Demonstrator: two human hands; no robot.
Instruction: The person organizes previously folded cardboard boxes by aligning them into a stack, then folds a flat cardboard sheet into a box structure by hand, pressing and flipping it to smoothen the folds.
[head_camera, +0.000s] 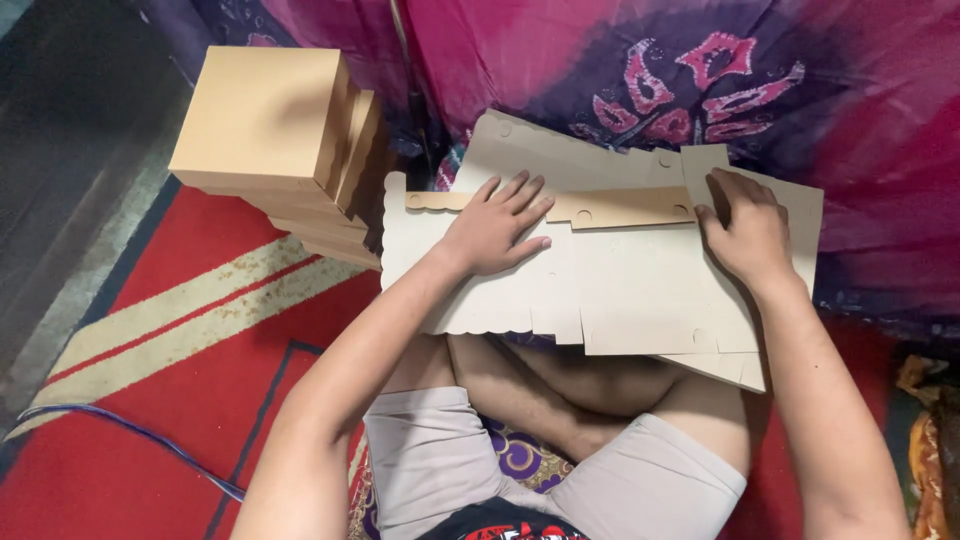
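Observation:
A flat, unfolded cardboard box blank (620, 290), pale on its upper face with scalloped edges, lies across my crossed legs on top of several more blanks. Its far flap (620, 207) is folded toward me and shows its brown side. My left hand (495, 225) presses flat, fingers spread, on the left part of the blank just below that folded flap. My right hand (745, 230) rests on the right end, fingers curled over the flap's edge and a small upright tab (702, 165).
A stack of assembled brown cardboard boxes (275, 130) stands at the upper left on a red carpet with cream stripes (170, 330). Pink and purple patterned cloth (700, 70) hangs behind the blanks. A thin purple cable (130, 430) runs across the carpet at lower left.

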